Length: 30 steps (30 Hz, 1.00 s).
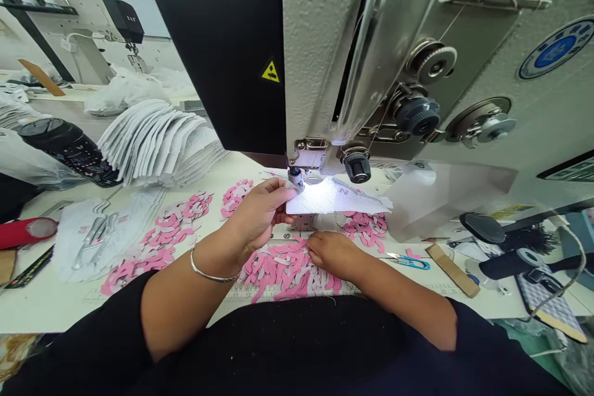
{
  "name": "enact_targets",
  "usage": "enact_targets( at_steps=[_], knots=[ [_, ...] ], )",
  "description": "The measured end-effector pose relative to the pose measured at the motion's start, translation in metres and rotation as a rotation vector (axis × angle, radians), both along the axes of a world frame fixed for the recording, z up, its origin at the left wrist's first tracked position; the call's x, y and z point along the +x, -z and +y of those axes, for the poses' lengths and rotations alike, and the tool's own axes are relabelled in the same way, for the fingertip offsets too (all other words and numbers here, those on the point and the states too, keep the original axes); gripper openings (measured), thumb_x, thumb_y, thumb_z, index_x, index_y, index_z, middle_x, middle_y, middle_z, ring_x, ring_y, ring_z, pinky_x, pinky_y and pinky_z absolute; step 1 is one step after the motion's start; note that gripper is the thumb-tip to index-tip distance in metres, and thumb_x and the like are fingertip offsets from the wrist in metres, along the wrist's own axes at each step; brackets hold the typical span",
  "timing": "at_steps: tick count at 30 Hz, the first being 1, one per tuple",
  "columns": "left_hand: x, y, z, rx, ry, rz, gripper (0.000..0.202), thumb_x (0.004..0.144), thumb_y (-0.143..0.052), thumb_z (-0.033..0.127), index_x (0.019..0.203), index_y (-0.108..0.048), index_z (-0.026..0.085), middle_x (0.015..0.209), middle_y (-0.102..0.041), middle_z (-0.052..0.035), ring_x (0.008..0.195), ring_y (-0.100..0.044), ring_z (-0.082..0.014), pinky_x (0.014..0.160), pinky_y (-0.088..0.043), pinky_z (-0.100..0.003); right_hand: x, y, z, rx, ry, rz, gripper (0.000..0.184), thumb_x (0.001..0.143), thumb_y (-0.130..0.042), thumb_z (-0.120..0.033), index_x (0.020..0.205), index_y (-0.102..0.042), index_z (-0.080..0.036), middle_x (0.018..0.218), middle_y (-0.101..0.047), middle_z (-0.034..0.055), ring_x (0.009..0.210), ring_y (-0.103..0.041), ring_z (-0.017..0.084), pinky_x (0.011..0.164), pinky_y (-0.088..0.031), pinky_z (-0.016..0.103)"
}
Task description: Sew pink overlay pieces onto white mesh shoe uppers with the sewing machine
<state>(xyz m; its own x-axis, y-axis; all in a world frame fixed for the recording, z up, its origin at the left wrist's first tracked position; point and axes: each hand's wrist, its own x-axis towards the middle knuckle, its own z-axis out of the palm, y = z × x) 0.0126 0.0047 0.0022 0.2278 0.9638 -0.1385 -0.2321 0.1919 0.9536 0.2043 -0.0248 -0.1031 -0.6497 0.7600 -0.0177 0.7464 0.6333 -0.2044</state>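
Closest looms the grey sewing machine head (306, 43), its black cover (218, 43) at left. Below it, the right hand (331, 253) rests at a heap of pink scraps (278, 269) on the surface (55, 309), fingers curled; whether they grip any, I cannot tell. Blue-handled snips (416, 263) lie near that forearm. Slightly farther, the left hand's (260, 204) fingers pinch a white textured fabric piece (309, 203) in bright light by the needle area. Beyond stand a fanned white stack (155, 142) and another sewing machine (83, 25).
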Motion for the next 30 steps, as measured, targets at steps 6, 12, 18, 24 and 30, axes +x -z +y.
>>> enact_targets(
  at_steps=[6,12,18,24,30],
  knots=[
    [0.0,0.0,0.0,0.019,0.015,0.002,0.023,0.075,-0.075,0.027,0.071,-0.054,0.018,0.07,-0.055,0.0022,0.056,-0.055,-0.0085,0.044,-0.045,-0.017,0.005,-0.002,0.001,-0.041,-0.03,0.034,0.021,0.092,-0.058,-0.024,0.112,-0.061,-0.02,0.109,-0.067,0.0063,0.095,-0.063,0.02,0.08,-0.048,0.03],
    [0.0,0.002,-0.001,0.038,0.017,0.009,0.024,0.076,-0.074,0.028,0.071,-0.053,0.019,0.072,-0.055,0.0022,0.058,-0.054,-0.008,0.045,-0.044,-0.017,0.0,-0.007,0.002,-0.056,-0.02,0.038,0.01,0.091,-0.055,-0.02,0.094,-0.064,-0.018,0.098,-0.067,0.0062,0.087,-0.061,0.019,0.074,-0.045,0.028],
    [-0.003,0.003,-0.003,0.045,0.024,-0.002,0.023,0.076,-0.076,0.031,0.075,-0.057,0.018,0.07,-0.053,0.0021,0.059,-0.051,-0.0085,0.05,-0.042,-0.02,0.002,-0.011,0.005,-0.095,0.041,0.105,0.006,0.086,-0.058,-0.019,0.086,-0.064,-0.018,0.087,-0.067,0.003,0.075,-0.057,0.015,0.065,-0.037,0.026],
    [-0.021,0.02,-0.008,0.059,0.016,0.022,0.02,0.081,-0.069,0.036,0.084,-0.056,0.02,0.073,-0.058,0.0021,0.061,-0.055,-0.0101,0.057,-0.043,-0.023,0.01,-0.012,0.006,-0.107,0.127,0.21,0.008,0.087,-0.056,-0.017,0.089,-0.063,-0.018,0.086,-0.067,0.0011,0.076,-0.057,0.013,0.066,-0.037,0.024],
    [-0.027,0.068,-0.016,0.286,0.231,1.03,0.013,0.08,-0.064,0.034,0.082,-0.065,0.021,0.075,-0.064,-0.0013,0.07,-0.06,-0.0185,0.064,-0.044,-0.03,0.002,-0.001,0.007,-0.116,0.154,0.243,0.025,0.094,-0.056,-0.028,0.118,-0.063,-0.024,0.111,-0.071,0.0044,0.096,-0.064,0.019,0.077,-0.044,0.029]
  ],
)
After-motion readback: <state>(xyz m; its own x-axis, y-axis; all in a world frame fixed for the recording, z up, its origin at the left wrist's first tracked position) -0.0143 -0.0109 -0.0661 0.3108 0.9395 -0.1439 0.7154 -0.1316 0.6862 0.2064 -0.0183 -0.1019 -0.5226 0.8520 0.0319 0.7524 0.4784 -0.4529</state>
